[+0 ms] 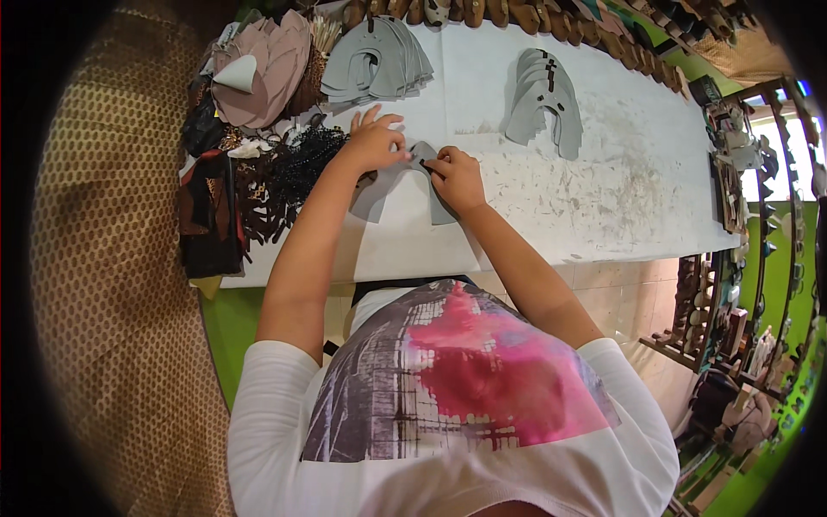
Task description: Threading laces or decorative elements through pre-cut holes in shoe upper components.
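Observation:
A grey U-shaped cut piece of leather-like material (386, 191) lies flat on the white table (603, 198) in front of me. My left hand (376, 138) presses its fingertips on the top of the piece, fingers partly spread. My right hand (457, 177) pinches the same top edge from the right, next to a small dark strap or tab at the middle. Both hands touch the piece and nearly meet at its top.
A fanned stack of grey cut pieces (376, 62) lies at the back, another grey stack with dark straps (544, 102) to the right. Pink-brown pieces (263, 65) and dark chains and trims (258, 181) crowd the left edge. Shoe soles (517, 13) line the far edge. Racks (758, 258) stand right.

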A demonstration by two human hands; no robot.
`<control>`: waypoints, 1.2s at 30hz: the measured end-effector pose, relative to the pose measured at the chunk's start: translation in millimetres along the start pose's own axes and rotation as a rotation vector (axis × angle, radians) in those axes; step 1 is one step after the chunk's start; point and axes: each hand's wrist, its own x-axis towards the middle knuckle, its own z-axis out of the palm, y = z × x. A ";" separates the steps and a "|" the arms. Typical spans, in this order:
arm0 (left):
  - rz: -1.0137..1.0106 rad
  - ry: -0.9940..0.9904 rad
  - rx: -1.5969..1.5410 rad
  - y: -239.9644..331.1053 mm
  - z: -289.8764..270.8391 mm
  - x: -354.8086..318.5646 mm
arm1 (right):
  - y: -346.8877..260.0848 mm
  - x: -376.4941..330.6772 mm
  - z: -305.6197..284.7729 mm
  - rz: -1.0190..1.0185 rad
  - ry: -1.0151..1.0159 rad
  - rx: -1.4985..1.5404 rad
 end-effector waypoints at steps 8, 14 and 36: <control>0.060 -0.114 -0.261 11.6 24.6 3.8 | 10.3 -2.4 3.5 -0.018 -0.026 -0.078; -0.051 0.326 -0.251 6.3 57.9 -6.4 | -1.2 -1.9 0.6 -0.004 -0.026 -0.030; -0.188 0.208 -0.216 24.7 51.7 -4.3 | 1.6 -4.4 -1.0 -0.077 -0.084 -0.132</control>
